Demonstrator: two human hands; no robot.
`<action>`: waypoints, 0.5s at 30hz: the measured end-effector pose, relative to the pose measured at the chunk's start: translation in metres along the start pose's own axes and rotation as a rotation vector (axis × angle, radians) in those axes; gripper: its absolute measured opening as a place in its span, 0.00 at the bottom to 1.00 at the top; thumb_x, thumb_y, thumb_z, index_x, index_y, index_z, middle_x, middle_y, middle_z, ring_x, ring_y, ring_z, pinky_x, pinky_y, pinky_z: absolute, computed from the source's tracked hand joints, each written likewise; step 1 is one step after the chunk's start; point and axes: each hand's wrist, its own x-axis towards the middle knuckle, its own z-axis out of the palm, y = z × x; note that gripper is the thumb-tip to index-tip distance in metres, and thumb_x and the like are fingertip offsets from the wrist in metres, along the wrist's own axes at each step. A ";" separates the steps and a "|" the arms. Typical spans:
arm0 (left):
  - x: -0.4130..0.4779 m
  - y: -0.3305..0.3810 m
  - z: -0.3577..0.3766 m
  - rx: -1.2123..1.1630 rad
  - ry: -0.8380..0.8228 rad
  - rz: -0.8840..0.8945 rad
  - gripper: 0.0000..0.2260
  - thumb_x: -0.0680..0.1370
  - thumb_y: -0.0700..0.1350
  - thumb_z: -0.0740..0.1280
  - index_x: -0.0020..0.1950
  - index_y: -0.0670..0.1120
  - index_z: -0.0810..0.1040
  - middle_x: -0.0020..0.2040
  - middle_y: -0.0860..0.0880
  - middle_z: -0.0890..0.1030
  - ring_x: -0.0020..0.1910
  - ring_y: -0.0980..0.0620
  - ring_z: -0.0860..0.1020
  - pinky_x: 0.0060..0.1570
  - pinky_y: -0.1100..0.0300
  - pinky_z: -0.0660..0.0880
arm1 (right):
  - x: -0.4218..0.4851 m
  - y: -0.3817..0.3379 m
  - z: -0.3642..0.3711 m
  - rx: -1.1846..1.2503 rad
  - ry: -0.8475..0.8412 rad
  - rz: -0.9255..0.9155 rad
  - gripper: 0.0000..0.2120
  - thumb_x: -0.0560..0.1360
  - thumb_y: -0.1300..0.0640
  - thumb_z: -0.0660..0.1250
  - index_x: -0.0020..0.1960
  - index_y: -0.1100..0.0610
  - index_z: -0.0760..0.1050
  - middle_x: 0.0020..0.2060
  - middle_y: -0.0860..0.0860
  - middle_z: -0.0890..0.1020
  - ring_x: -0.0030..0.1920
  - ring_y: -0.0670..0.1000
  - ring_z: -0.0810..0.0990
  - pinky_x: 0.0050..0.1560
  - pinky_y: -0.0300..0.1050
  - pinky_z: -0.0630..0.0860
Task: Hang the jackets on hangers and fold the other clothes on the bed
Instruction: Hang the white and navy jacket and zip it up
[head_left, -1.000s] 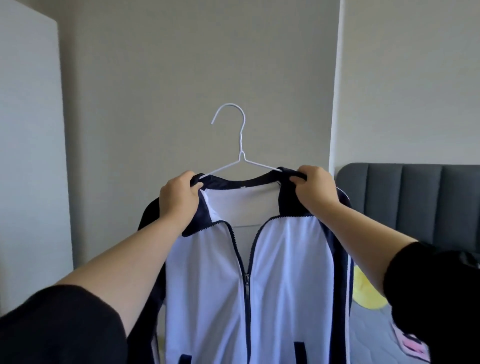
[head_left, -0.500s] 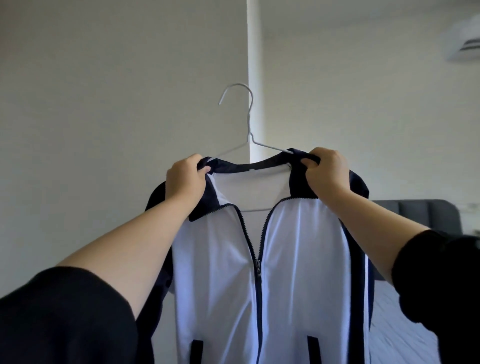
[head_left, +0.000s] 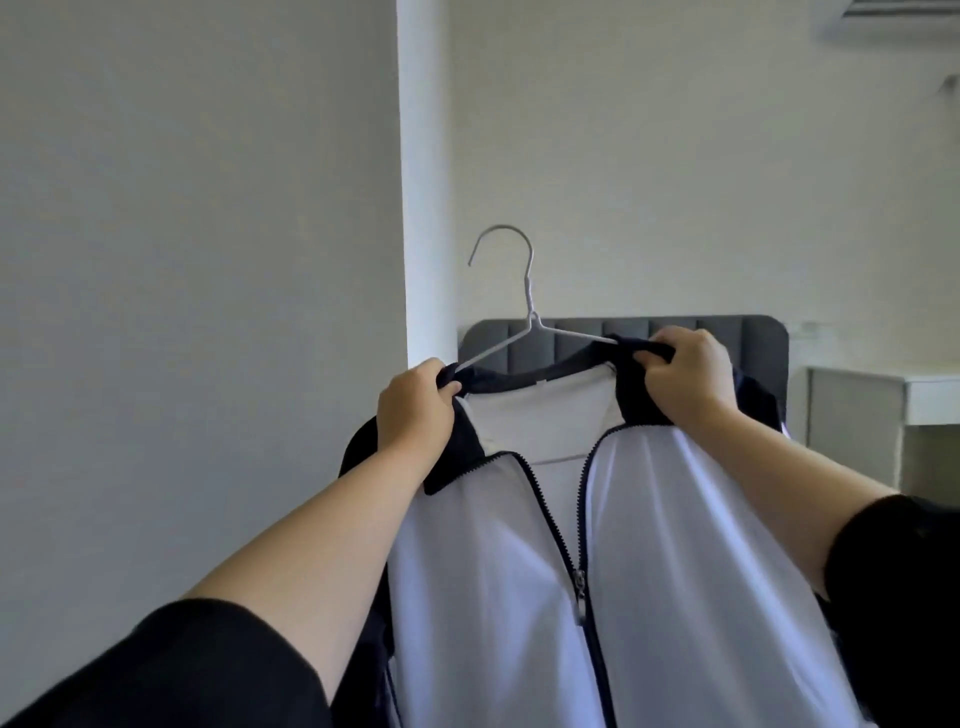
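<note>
A white jacket (head_left: 675, 571) with a dark navy collar and sleeves hangs on a thin white wire hanger (head_left: 529, 301), held up in front of me. Its zipper is partly open at the top, showing the hanger's lower bar inside. My left hand (head_left: 413, 415) grips the collar at the left shoulder, and my right hand (head_left: 685, 374) grips the collar at the right shoulder. The hanger's hook stands free above the collar, touching nothing. The jacket's lower part runs out of view below.
A grey padded headboard (head_left: 748, 343) stands behind the jacket against the pale wall. A white wall corner (head_left: 423, 208) rises left of the hanger. A white desk or shelf (head_left: 930, 400) sits at the right, and an air conditioner (head_left: 898, 15) is at the top right.
My view has swung to the right and the jacket has moved with it: the wall corner now lies left of the hanger and the headboard is behind it. Both hands keep their grip.
</note>
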 end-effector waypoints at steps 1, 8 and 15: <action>-0.015 -0.013 0.020 -0.006 -0.038 -0.027 0.08 0.78 0.44 0.66 0.41 0.43 0.73 0.35 0.49 0.75 0.37 0.43 0.72 0.35 0.56 0.63 | -0.015 0.019 0.014 -0.017 -0.034 0.027 0.03 0.73 0.59 0.67 0.41 0.57 0.79 0.37 0.56 0.78 0.46 0.61 0.75 0.45 0.47 0.68; -0.121 -0.089 0.141 0.034 -0.284 -0.187 0.07 0.78 0.45 0.66 0.42 0.44 0.74 0.36 0.48 0.75 0.39 0.44 0.71 0.36 0.56 0.63 | -0.119 0.143 0.098 -0.189 -0.312 0.221 0.07 0.74 0.62 0.65 0.37 0.61 0.74 0.35 0.57 0.75 0.48 0.62 0.73 0.40 0.46 0.62; -0.182 -0.154 0.212 0.345 -0.532 -0.026 0.12 0.78 0.50 0.67 0.42 0.43 0.75 0.41 0.48 0.68 0.38 0.47 0.68 0.35 0.56 0.64 | -0.200 0.228 0.162 -0.411 -0.475 0.310 0.07 0.75 0.59 0.65 0.46 0.56 0.82 0.43 0.57 0.77 0.49 0.61 0.72 0.43 0.47 0.65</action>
